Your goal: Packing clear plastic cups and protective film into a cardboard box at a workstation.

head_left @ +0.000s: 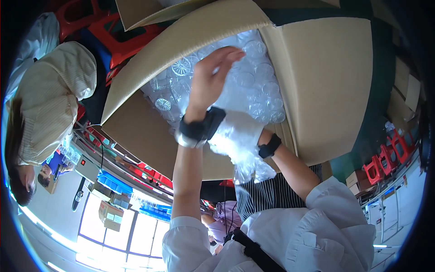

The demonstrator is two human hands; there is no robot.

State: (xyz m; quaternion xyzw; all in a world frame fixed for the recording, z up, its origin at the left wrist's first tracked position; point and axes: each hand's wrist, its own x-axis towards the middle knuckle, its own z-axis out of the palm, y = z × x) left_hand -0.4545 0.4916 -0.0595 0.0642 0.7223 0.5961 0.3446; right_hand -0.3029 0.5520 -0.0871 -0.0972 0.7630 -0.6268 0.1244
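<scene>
A large open cardboard box is in front of me, packed with clear plastic containers that have round ends, some ribbed like spokes. My left hand is over the containers, fingers stretched out toward the right, with nothing visible in it. A translucent plastic bag bunches below that hand and trails over the box's near side. Past its wristband, my right hand goes behind or into this plastic, so its fingers are hidden. Both wrists wear black bands.
Another cardboard box stands beyond. Red stools are at the far left, more red stools at the right. A person in a cream knit top is close on my left. Blue trays lie on a bench behind.
</scene>
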